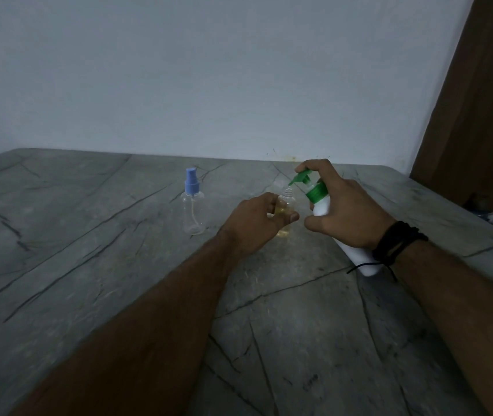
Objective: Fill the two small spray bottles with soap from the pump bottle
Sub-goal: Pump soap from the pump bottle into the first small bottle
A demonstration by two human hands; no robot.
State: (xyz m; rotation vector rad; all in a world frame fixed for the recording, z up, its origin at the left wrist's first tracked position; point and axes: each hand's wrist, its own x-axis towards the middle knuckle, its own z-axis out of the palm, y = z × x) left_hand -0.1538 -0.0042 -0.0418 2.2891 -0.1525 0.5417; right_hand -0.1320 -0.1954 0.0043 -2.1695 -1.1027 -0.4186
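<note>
The open spray bottle [285,212] stands on the table [89,265], partly full of yellow soap. To fill it well, keep the green nozzle [294,179] right over its mouth and press slowly. The left hand [257,219] wraps its fingers around it. The right hand [341,211] tilts the white pump bottle [323,205], one finger on top. The capped spray bottle [192,205] waits nearby, empty.

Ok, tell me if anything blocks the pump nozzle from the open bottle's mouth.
Nothing visible does: the green nozzle sits just above the uncapped bottle, which the left hand steadies.
</note>
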